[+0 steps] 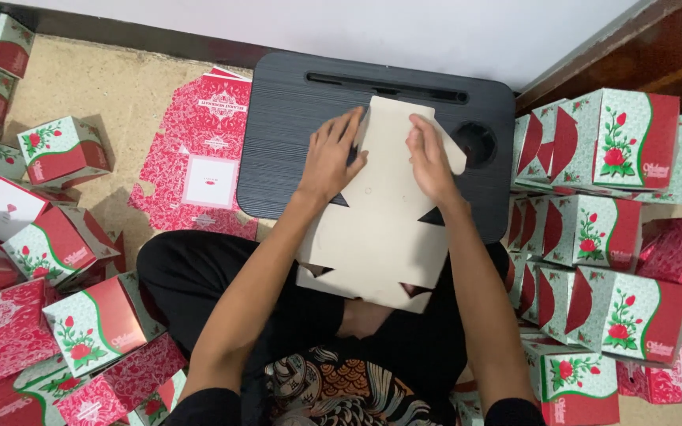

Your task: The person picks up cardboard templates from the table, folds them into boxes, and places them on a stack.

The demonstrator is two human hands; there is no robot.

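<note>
Cardboard blank [376,229] lies plain side up across the black lap desk [294,126]; my left hand [331,158] presses flat, right hand [429,158] pinches its top flap [444,146]. I judge folding underway; creasing squarely seems needed.

A black lap table [294,118] sits on the tan floor [120,87] by a white wall [357,28]. Just left of it lies a pile of flat red box sheets [199,158]. Folded boxes with red roses are stacked on the right [617,142], and more lie about on the left [61,150]. Black trousers [199,276] show below
</note>
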